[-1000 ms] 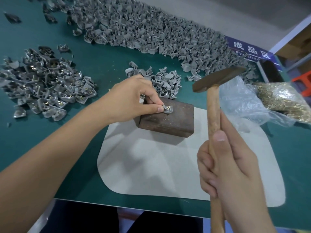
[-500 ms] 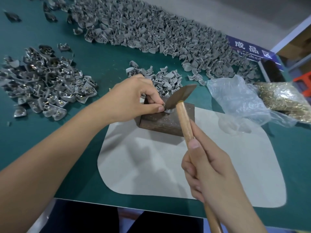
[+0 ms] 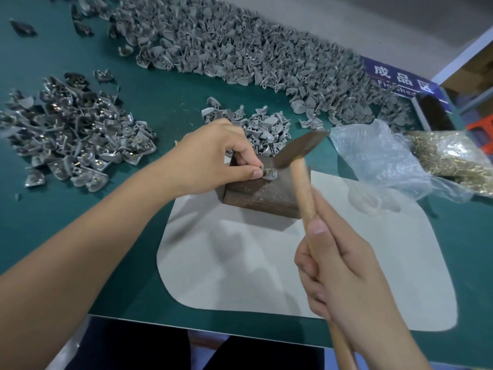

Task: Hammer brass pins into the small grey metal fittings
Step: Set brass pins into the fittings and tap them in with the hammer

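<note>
On the green table [image 3: 160, 108], at about nine o'clock from the middle, lies a heap of grey fittings with brass showing [image 3: 77, 140], their curved, wedge-like shells dull and faceted, glints of yellow metal in their flat faces. Along the far edge from eleven to two o'clock runs a long bank of plain grey fittings [image 3: 240, 46], matte and shell-shaped, and a smaller cluster of fittings [image 3: 258, 126] sits at twelve o'clock just beyond the block. The left hand [image 3: 213, 158] reaches in from eight o'clock and pinches one small grey fitting [image 3: 269, 174] between thumb and curled forefinger, holding it down on the top face of a dark, pitted metal block [image 3: 261, 193]; a speck of brass shows in the fitting, too small to make out further. The block stands on a pale, smooth mat with rounded corners [image 3: 240, 276]. The hammer [image 3: 298, 148], with a dark rectangular head and a light wooden handle, is tilted above the block, its head just at two o'clock of the fitting and not touching it. The right hand [image 3: 344, 276], at five o'clock, wraps all its fingers round the handle, thumb laid along the wood. At three o'clock lies a crumpled clear plastic bag [image 3: 378, 161], and beside it a bag of fine brass pins [image 3: 453, 158], glittering.
</note>
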`<action>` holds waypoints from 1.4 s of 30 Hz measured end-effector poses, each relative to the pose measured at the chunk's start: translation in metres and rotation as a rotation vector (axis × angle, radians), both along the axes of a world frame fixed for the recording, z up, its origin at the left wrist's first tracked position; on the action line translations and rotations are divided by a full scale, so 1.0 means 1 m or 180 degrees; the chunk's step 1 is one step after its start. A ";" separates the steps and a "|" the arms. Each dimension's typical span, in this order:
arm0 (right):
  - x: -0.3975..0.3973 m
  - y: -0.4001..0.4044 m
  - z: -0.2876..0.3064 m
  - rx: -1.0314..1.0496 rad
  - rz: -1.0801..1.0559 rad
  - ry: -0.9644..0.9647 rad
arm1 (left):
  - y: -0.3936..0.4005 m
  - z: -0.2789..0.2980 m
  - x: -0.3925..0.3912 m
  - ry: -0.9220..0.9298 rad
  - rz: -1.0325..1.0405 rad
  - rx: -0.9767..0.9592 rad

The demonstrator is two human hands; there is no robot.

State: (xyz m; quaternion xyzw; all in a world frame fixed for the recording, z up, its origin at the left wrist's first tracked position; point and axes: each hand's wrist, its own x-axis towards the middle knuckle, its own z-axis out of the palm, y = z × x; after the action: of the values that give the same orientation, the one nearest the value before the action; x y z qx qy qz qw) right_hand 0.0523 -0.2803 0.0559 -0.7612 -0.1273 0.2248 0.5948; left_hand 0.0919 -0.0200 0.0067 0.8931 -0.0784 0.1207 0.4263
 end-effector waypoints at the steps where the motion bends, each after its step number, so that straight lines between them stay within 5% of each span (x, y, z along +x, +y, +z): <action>1: 0.002 -0.001 0.001 -0.0039 0.0044 0.0079 | 0.000 0.000 0.000 0.0000 0.0004 -0.0002; 26: -0.003 0.000 0.007 0.0044 0.0179 0.0086 | -0.001 0.002 0.000 -0.0064 -0.0007 -0.0023; 33: 0.005 -0.008 0.007 0.0168 -0.0481 -0.0233 | -0.002 0.001 -0.002 -0.0052 0.0005 -0.0037; 37: 0.022 -0.020 -0.022 -0.0299 -0.1105 -0.0517 | -0.005 0.001 -0.004 -0.0184 0.0131 0.0178; 42: 0.036 -0.029 -0.040 -0.1343 -0.0843 -0.0755 | 0.013 0.003 -0.016 -0.0513 0.1132 0.0107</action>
State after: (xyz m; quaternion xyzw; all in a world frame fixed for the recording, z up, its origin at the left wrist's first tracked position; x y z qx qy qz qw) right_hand 0.0885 -0.3089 0.0155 -0.8993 -0.0458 0.0759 0.4283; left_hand 0.0761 -0.0075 0.0101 0.8873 0.0447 0.2639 0.3756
